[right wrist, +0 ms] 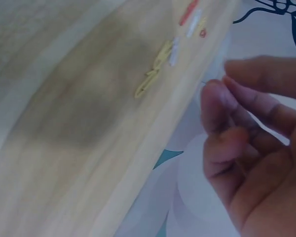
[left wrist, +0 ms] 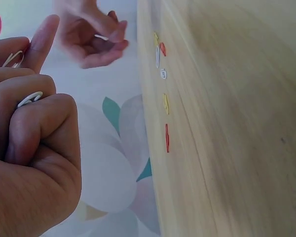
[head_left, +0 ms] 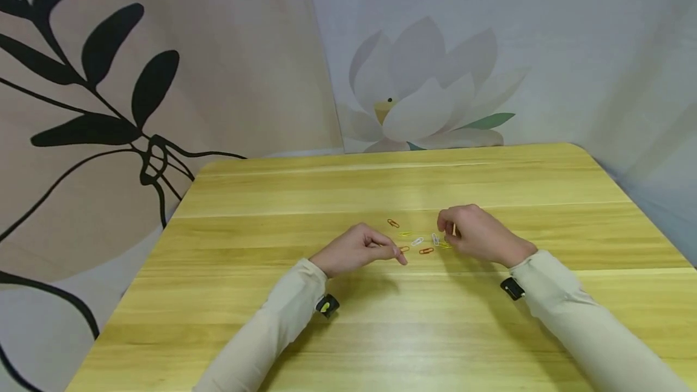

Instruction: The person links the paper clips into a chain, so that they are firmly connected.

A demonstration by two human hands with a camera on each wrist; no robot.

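My left hand point(head_left: 362, 251) is over the table, its thumb and index finger pinching a pale paper clip point(left wrist: 12, 60). A white paper clip point(left wrist: 29, 99) shows between its curled fingers in the left wrist view. In the head view an orange paper clip point(head_left: 404, 249) appears right at those fingertips. Above the right end of the loose clips, my right hand point(head_left: 479, 235) hangs with loosely bent fingers; nothing shows between them. Below it lie yellow paper clips point(right wrist: 150, 79) and a white paper clip point(head_left: 435, 239).
Between the hands lie a red paper clip point(head_left: 426, 251), another white paper clip point(head_left: 417, 241), a yellow paper clip point(head_left: 405, 234) and, farther back, another red paper clip point(head_left: 393, 223). The wooden table point(head_left: 381, 331) ends at a printed curtain point(head_left: 245, 47).
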